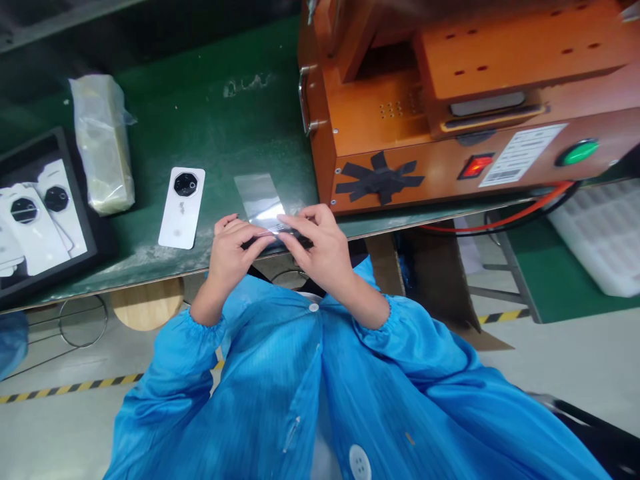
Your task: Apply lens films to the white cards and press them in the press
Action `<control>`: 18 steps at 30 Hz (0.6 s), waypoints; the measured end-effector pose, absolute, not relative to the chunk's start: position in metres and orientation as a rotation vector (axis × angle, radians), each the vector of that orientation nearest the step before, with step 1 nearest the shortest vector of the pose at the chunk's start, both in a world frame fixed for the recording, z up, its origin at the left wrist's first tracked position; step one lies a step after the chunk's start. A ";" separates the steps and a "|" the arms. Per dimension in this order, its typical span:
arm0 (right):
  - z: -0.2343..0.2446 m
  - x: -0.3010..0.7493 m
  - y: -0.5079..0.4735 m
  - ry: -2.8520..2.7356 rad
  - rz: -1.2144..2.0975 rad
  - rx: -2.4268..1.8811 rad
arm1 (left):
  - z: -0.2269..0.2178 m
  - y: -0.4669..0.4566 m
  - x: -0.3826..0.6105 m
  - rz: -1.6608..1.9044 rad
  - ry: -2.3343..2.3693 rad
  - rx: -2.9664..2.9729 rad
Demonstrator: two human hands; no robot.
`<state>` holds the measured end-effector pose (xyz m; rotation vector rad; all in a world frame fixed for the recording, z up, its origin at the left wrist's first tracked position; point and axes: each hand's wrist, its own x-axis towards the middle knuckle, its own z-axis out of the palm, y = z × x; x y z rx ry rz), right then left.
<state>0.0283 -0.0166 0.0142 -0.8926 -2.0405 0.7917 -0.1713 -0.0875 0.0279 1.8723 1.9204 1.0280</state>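
Observation:
A clear plastic film sleeve lies over the front edge of the green bench, its near end pinched by both hands. My left hand closes thumb and fingers on its lower left corner. On the opposite side, my right hand grips the lower right part between thumb and forefinger. Light glares off the film there, so I cannot tell whether anything sits inside. Left of my hands, a white phone back panel with a round black camera area lies flat, touched by neither hand.
At far left a black tray holds several white panels. Beside it stands a plastic-wrapped block. An orange machine with a red switch and green button fills the right. A white tray rests on another green surface.

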 end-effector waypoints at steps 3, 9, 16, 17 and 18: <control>0.012 0.027 -0.018 -2.015 0.689 -0.873 | 0.023 -0.087 -0.173 1.051 1.936 1.943; 0.009 0.030 -0.019 -2.052 0.505 -0.799 | 0.015 -0.089 -0.170 1.062 1.920 2.085; 0.014 0.029 -0.016 -2.072 0.683 -0.774 | 0.015 -0.090 -0.173 0.975 1.874 2.078; 0.015 0.028 -0.016 -2.091 0.683 -0.775 | 0.015 -0.090 -0.174 0.984 1.873 2.078; 0.015 0.028 -0.016 -2.104 0.669 -0.769 | 0.015 -0.090 -0.174 0.994 1.875 2.077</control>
